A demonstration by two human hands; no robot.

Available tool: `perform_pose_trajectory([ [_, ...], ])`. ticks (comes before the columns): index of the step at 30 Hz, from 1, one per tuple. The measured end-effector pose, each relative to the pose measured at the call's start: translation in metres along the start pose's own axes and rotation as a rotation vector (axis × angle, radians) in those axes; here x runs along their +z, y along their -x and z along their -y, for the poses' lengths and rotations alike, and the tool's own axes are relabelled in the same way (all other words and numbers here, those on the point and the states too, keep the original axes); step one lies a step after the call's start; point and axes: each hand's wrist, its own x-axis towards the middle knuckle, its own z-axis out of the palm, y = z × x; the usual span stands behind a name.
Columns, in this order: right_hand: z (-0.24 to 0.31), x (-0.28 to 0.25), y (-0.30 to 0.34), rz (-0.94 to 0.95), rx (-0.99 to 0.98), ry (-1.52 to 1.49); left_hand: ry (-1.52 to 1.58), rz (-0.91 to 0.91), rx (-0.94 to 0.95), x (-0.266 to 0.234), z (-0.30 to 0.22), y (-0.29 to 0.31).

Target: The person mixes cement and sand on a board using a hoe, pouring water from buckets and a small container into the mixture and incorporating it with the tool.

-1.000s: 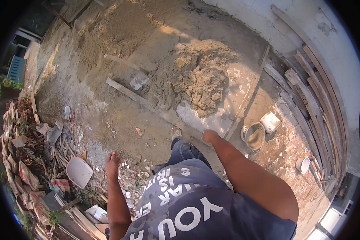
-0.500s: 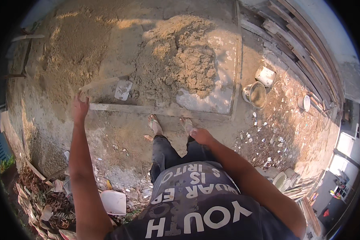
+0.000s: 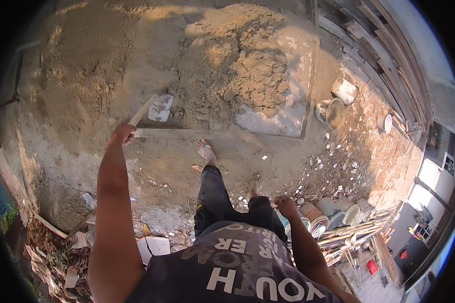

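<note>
My left hand (image 3: 123, 135) is closed around the upper end of the pale wooden handle of a hoe (image 3: 142, 112). The hoe's squarish metal blade (image 3: 161, 107), smeared with grey, rests on the ground at the edge of a mix of sand and mortar. Down by my right thigh hangs my right hand (image 3: 286, 206), fingers loosely bent and apart, with no object visible in it. A large heap of damp mortar (image 3: 255, 76) lies ahead, right of the blade, partly over a pale wet patch (image 3: 273, 121).
A wooden board (image 3: 182, 133) edges the mix in front of my feet. Two buckets (image 3: 333, 113) (image 3: 345, 91) stand at the right, before stacked planks (image 3: 384, 55). Several more buckets (image 3: 338, 209) line up near my right side. Debris and dry leaves (image 3: 50, 257) lie at lower left.
My left hand has drawn in with the hoe handle and closed firmly on it. My right hand has dropped back from my knee to beside my thigh. My right foot has stepped back.
</note>
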Motion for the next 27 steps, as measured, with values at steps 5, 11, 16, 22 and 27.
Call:
perform_pose_trajectory([
  [5, 0.192, 0.029, -0.045, 0.094, -0.210, -0.216, 0.122, 0.129, -0.027, 0.014, -0.001, 0.030],
  [11, 0.180, -0.012, -0.058, 0.053, -0.294, -0.319, 0.309, 0.058, 0.270, 0.142, 0.025, 0.168],
  [16, 0.121, -0.028, -0.067, 0.095, -0.357, -0.008, 0.375, 0.034, 0.299, 0.216, 0.059, 0.318],
  [22, 0.134, -0.081, -0.087, 0.207, -0.429, -0.381, 0.400, 0.033, 0.434, 0.367, 0.057, 0.418],
  [27, 0.140, -0.153, -0.117, 0.228, -0.436, -0.908, 0.437, -0.048, 0.493, 0.542, 0.044, 0.507],
])
